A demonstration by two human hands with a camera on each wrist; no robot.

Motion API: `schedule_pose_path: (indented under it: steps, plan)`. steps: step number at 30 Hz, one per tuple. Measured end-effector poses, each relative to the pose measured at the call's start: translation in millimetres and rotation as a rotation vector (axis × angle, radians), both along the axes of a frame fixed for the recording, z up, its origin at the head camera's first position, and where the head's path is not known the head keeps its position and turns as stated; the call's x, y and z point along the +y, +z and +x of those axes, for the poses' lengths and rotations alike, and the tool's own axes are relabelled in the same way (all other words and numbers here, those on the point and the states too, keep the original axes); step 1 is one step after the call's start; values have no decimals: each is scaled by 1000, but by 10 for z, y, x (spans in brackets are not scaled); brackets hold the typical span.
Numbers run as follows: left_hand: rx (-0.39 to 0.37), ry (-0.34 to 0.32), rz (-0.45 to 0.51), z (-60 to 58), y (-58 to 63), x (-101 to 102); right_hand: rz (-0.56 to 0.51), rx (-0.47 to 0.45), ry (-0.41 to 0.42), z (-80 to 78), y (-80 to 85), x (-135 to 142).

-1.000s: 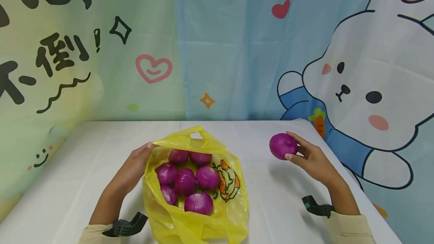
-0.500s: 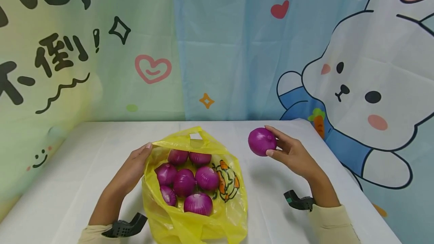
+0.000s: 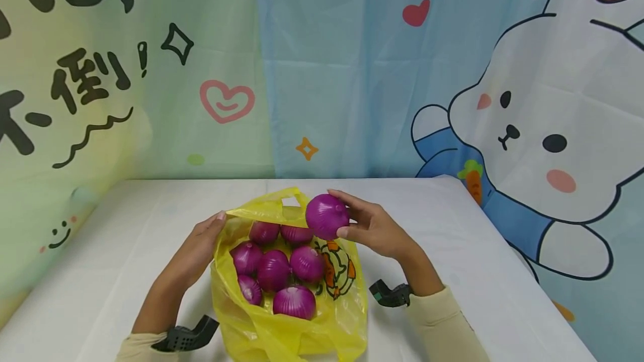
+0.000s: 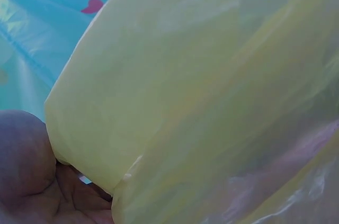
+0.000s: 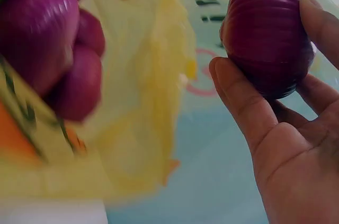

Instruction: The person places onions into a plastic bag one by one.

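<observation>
In the head view, a yellow plastic bag (image 3: 339,323) stands with its mouth spread, several red onions (image 3: 274,271) lying inside. My left hand (image 3: 193,250) pinches the left edge of the bag's mouth; the left wrist view has the thumb (image 4: 24,155) against the thin yellow film (image 4: 143,86). With thumb and fingertips my right hand (image 3: 379,232) grips one more red onion (image 3: 327,217), raised over the bag's far right rim. The right wrist view shows that held onion (image 5: 267,33) apart from the ones in the bag.
A white-covered table (image 3: 483,306) extends on both sides of the bag. Behind it hangs a printed curtain (image 3: 342,82) with a rabbit figure (image 3: 543,127) at right. Each wrist wears a black camera mount (image 3: 392,294).
My right hand has carried the onion leftward from the table's right side to above the bag's rim. The left hand and the bag have stayed in place.
</observation>
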State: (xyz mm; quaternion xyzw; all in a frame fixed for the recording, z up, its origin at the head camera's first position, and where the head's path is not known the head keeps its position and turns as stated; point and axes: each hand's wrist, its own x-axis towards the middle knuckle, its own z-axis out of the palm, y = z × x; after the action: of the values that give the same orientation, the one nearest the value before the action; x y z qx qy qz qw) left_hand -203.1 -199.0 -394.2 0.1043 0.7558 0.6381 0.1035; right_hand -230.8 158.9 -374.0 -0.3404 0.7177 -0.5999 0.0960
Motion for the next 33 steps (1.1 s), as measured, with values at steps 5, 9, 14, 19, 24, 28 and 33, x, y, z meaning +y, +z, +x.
schedule_pose_path:
  steps: [5, 9, 14, 19, 24, 28, 33]
  plan:
    - [-12, -2, -2, 0, 8, -1, -4, -46, 143, -19, -65, -248]
    - [-14, -3, 2, 2, 8, 3, 52, -108, 230, -11, -128, -365]
    - [-5, -1, 8, 7, 0, 7, 92, -129, 251, -2, -193, -451]
    - [-1, -2, 11, 15, -2, 3, 88, -77, 190, -14, -237, -520]
    - [1, 0, 8, 17, 3, 1, 104, -36, 134, -25, -291, -586]
    - [-2, -2, 3, 15, 5, 4, 148, -5, 53, -26, -332, -624]
    - [-2, -4, 8, 9, 11, 16, 207, 40, -35, -25, -358, -636]
